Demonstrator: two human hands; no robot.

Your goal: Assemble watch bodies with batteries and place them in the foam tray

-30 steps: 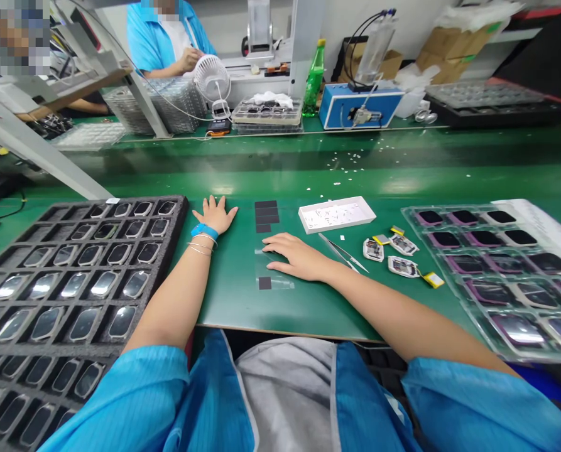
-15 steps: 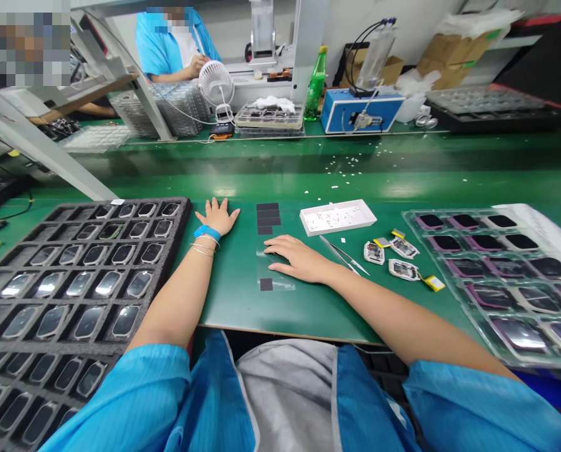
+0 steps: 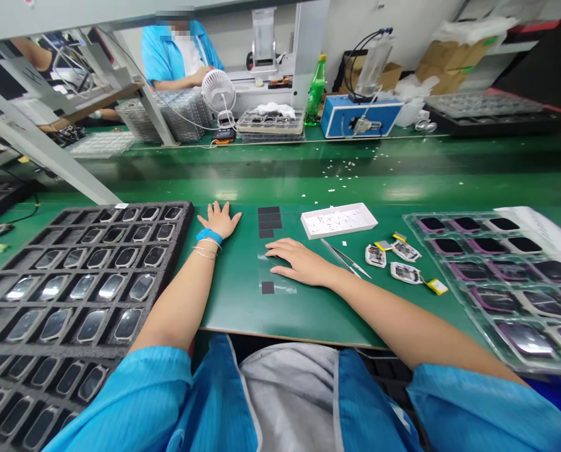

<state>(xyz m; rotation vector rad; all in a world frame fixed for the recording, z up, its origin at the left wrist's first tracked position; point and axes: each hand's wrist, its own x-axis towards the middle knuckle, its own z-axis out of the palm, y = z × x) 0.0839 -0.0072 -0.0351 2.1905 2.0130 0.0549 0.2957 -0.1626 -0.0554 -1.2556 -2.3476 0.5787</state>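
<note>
My left hand [image 3: 219, 220] lies flat on the green bench with its fingers spread, just right of the foam tray [image 3: 181, 235]. My right hand [image 3: 296, 260] rests palm down over a clear film strip [image 3: 284, 289], fingers stretched out to the left. Black rectangular stickers [image 3: 269, 218] sit at the strip's far end, and one small black square [image 3: 267, 287] at its near end; my hand covers part of the film. Beside my right wrist lie metal tweezers [image 3: 343, 257]. Behind them stands a shallow white box [image 3: 339, 220] holding small bits.
Several opened watch bodies [image 3: 405, 273] with yellow-taped batteries lie right of the tweezers. A clear blister tray [image 3: 454, 276] of watch screens stands at the right. White scraps [image 3: 341, 168] dot the bench's far part. Behind are a fan [image 3: 218, 91], a green bottle [image 3: 316, 91] and a co-worker [image 3: 181, 56].
Both hands keep their places on the bench. The whole view has shifted slightly downward, and the co-worker's hand at the back has lowered.
</note>
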